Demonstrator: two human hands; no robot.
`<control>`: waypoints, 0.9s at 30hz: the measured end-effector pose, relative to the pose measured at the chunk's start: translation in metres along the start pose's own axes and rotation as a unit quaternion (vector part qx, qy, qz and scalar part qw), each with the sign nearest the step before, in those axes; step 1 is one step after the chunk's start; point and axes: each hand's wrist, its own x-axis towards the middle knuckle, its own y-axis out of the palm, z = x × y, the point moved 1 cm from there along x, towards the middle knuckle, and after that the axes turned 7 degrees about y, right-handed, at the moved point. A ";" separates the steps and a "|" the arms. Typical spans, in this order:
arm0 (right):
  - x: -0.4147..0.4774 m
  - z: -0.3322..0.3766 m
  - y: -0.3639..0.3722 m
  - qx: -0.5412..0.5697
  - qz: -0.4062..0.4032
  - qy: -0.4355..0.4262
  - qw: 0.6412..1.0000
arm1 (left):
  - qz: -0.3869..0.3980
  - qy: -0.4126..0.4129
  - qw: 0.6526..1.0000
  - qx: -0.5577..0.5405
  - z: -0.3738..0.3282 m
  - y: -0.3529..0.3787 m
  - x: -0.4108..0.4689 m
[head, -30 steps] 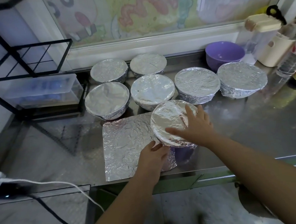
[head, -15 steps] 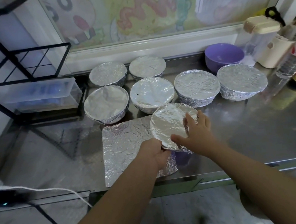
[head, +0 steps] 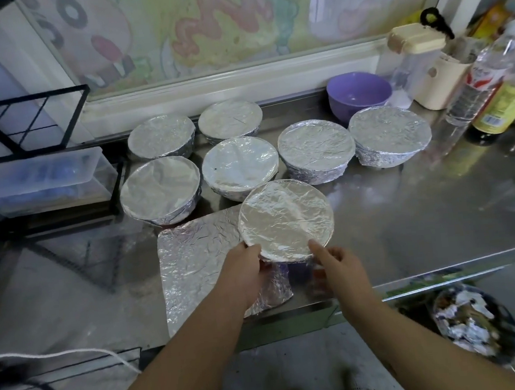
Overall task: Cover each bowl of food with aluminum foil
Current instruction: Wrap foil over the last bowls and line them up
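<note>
- Foil-topped bowl (head: 285, 220): near centre of worktop (head: 410, 227), partly on loose foil sheet (head: 193, 257).
- Left hand (head: 244, 271): grip curled round bowl's near-left rim.
- Right hand (head: 339, 260): forefinger touches near-right rim; cannot tell grip.

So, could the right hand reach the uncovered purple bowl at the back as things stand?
Probably yes: the right hand only touches the near foil-covered bowl, and only low foil-covered bowls lie before the uncovered purple bowl.
</note>
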 end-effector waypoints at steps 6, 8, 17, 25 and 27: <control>-0.005 0.005 0.002 -0.024 0.009 -0.013 1.000 | 0.005 0.005 1.000 -0.012 0.004 0.003 -0.003; -0.003 0.008 -0.001 -0.054 0.002 -0.030 0.998 | 0.005 0.003 1.000 -0.021 0.005 0.004 -0.005; -0.002 0.011 0.000 -0.169 -0.015 -0.103 0.980 | -0.006 -0.004 0.999 -0.032 0.006 0.006 -0.006; 0.000 0.009 0.004 -0.111 0.014 -0.074 0.991 | -0.002 0.002 0.999 -0.038 0.005 0.009 -0.008; -0.002 0.009 0.005 -0.085 0.021 -0.064 0.994 | -0.002 0.003 0.999 -0.038 0.005 0.010 -0.009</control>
